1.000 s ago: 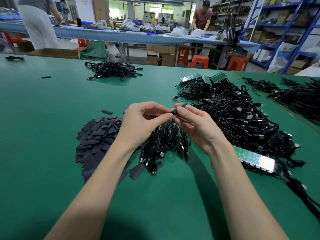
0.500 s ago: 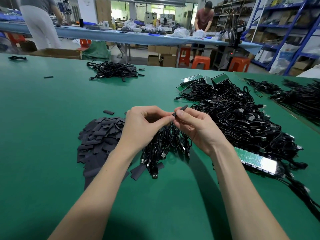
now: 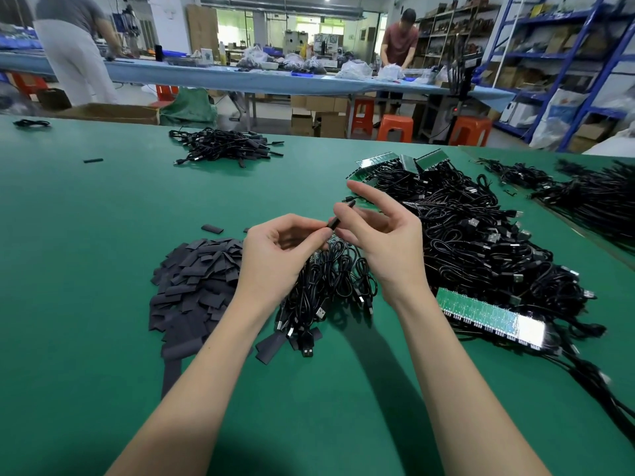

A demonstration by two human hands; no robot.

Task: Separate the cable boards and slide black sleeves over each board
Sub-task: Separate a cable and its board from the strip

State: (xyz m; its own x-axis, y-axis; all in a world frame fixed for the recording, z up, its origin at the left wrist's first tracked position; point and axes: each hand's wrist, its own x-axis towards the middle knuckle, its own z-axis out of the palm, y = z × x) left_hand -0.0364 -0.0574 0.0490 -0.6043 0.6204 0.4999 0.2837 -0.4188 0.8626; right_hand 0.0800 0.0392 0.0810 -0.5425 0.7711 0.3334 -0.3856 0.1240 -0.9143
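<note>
My left hand (image 3: 278,255) and my right hand (image 3: 381,242) meet above the green table (image 3: 86,235). Between their fingertips sits a small black sleeve (image 3: 334,222) on a cable board; both hands pinch it, and my right index finger sticks out straight. A bundle of black cables (image 3: 330,283) hangs below my hands. Flat black sleeves lie in a pile (image 3: 196,283) to the left. A green strip of joined boards (image 3: 488,314) lies to the right with its cables attached.
A big heap of black cables (image 3: 481,242) covers the right side, with more board strips (image 3: 402,163) behind it. A smaller cable pile (image 3: 223,147) lies far left. Another heap (image 3: 591,197) is at the far right. Two people stand at a back bench.
My right index finger has lifted away and straightened. Both hands have stayed in place, and the sleeve is still between the fingertips.
</note>
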